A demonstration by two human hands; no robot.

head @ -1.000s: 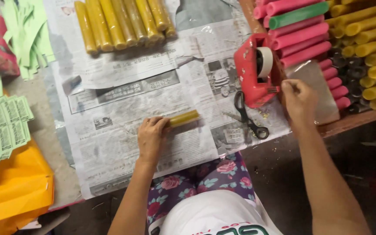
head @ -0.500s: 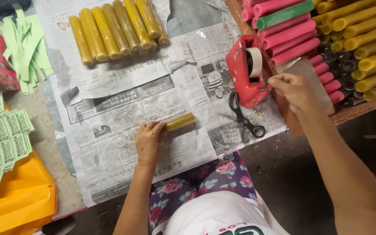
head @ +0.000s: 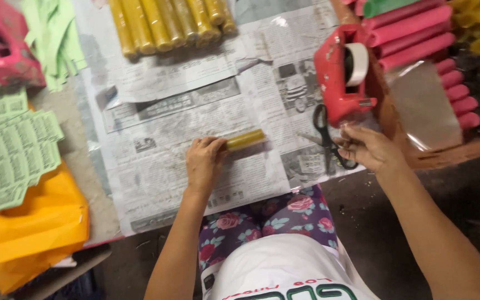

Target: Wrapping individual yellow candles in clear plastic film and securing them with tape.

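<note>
My left hand [head: 205, 162] presses down on one end of a yellow roll [head: 244, 139] lying on the newspaper [head: 168, 105] that covers the tabletop [head: 87, 166]. My right hand [head: 369, 147] hovers with pinched fingers just below the red tape dispenser [head: 343, 78], right beside the black-handled scissors [head: 329, 139]. A row of yellow rolls [head: 168, 22] lies at the far edge of the newspaper. Pink rolls [head: 418, 33] are stacked to my right, behind a clear plastic sheet [head: 426, 105]. On my left lie green printed sheets [head: 9, 150], an orange bag [head: 34, 228] and green paper strips [head: 54, 39].
</note>
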